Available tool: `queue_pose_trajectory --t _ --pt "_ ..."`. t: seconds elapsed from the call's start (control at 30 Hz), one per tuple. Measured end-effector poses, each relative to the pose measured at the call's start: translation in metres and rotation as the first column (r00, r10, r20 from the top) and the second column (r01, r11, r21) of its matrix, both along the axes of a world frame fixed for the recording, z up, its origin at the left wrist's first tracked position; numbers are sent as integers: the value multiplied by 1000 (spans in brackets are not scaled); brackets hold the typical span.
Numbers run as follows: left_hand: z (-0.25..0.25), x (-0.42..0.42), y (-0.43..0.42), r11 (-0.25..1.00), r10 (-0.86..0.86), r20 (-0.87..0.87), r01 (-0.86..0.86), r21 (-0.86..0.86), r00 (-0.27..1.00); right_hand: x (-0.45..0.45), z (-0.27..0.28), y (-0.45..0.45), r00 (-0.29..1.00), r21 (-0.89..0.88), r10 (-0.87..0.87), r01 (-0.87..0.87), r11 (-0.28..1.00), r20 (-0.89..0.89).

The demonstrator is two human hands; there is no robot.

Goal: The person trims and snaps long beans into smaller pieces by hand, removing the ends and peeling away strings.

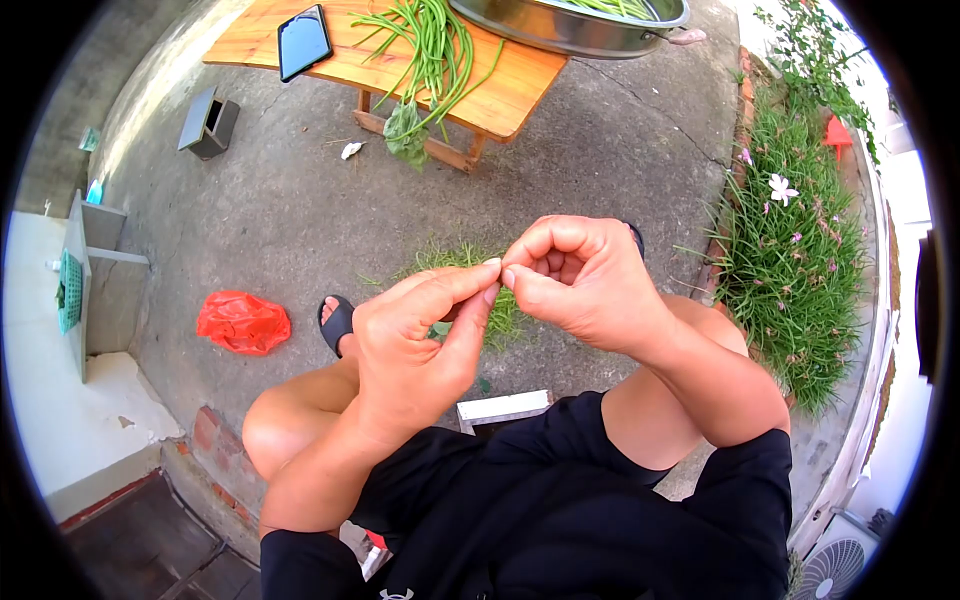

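**Left hand (408, 335) and right hand (592, 285) being held fingertip to fingertip above green scraps (508, 325)**

Thumb and forefinger of each hand are being held in a narrow pinch, the two pinches meeting or nearly meeting in mid-air; the right hand's other fingers are being curled toward the palm. Whether anything is being gripped between the tips cannot be told, as nothing distinct is being shown there.

Below, the scraps are being borne by the concrete ground (620, 165), partly hidden by the hands. Beyond, a bunch of long green beans (436, 42) is being supported by the wooden table (525, 92), with a leaf (406, 136) being hung past the near edge. More green lengths (618, 8) are being held in a metal basin (560, 32) to the bunch's right.

From this layout, the work is being judged partway along: the scraps are being read as waste from beans already handled, the basin's contents as probably finished, and the bunch on the table as the portion being left to do.
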State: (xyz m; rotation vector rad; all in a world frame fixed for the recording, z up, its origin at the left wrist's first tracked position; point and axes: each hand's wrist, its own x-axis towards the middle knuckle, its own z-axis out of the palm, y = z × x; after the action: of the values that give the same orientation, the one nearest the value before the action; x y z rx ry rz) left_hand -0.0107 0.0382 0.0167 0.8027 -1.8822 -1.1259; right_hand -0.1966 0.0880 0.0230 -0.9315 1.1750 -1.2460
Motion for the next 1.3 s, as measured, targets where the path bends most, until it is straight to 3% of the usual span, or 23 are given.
queue_pose_trajectory --t 0.13,0.27,0.37,0.47,0.67,0.77,0.87,0.97,1.07,1.3 --pt "1 -3 3 999 17 11 -16 -38 1000 2 -3 1 1000 -6 -21 21 1000 -15" --pt "-5 -6 8 913 35 -181 42 405 983 4 0 1 997 7 -42 42 999 71" --pt "-4 -7 3 776 31 -287 158 610 957 5 4 0 986 37 -46 40 998 159" --pt "-16 -6 2 857 23 -311 141 495 950 5 1 0 984 58 -44 35 998 173" --pt "-14 -2 -1 948 -39 -144 82 308 989 1 -9 0 943 137 -27 -20 990 332" --pt "-7 -4 1 878 -7 -187 95 469 982 7 -6 -1 992 82 -81 74 994 97" --pt "-3 -4 0 771 -4 -282 182 610 960 5 2 1 937 -134 -85 41 990 -339" --pt "-6 -3 -1 774 -8 -296 193 603 955 6 0 3 868 -259 -134 6 966 -478" --pt "-2 -3 -1 789 -1 -224 138 599 975 7 -1 4 871 -253 -131 8 968 -474" --pt "0 -7 0 751 58 -236 113 651 970 10 -5 5 998 40 -54 55 998 -10"
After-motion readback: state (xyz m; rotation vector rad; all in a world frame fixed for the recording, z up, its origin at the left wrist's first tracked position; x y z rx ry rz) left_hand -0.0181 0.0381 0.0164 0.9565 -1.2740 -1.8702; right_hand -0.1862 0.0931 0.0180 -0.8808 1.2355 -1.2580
